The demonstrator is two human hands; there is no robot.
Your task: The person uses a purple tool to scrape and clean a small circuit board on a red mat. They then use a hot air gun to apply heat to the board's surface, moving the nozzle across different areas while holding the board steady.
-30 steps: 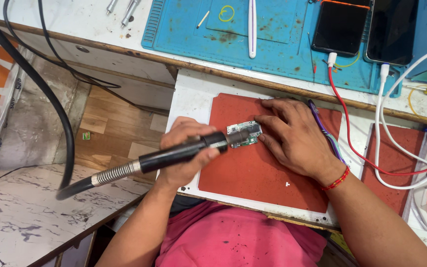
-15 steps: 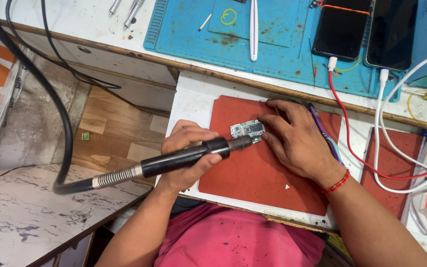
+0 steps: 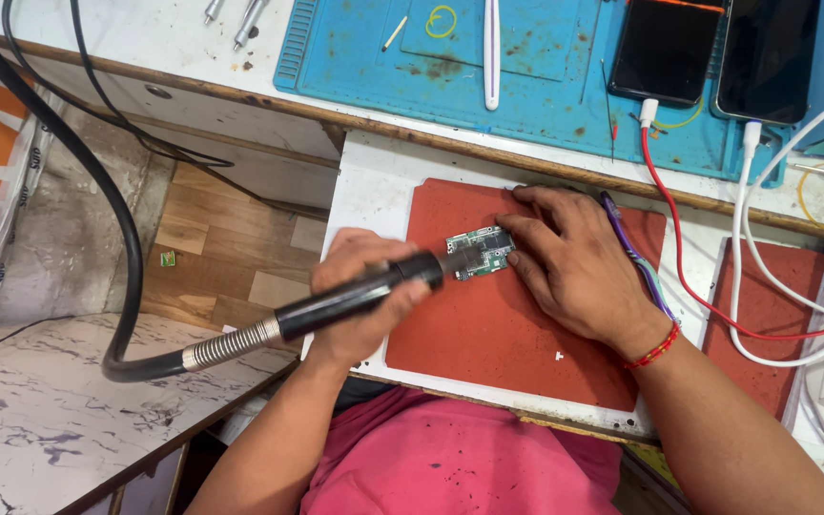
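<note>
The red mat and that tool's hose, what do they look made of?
Mat: likely silicone or rubber, matte, dull red, no glare. Hose: black rubber or plastic, smooth, with a ribbed metal spring collar shining at the handle held by the left hand.

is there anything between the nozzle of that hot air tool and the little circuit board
Nothing visible. The left hand aims the hot air tool straight at the circuit board on the red mat. The right hand holds the board's far edge.
</note>
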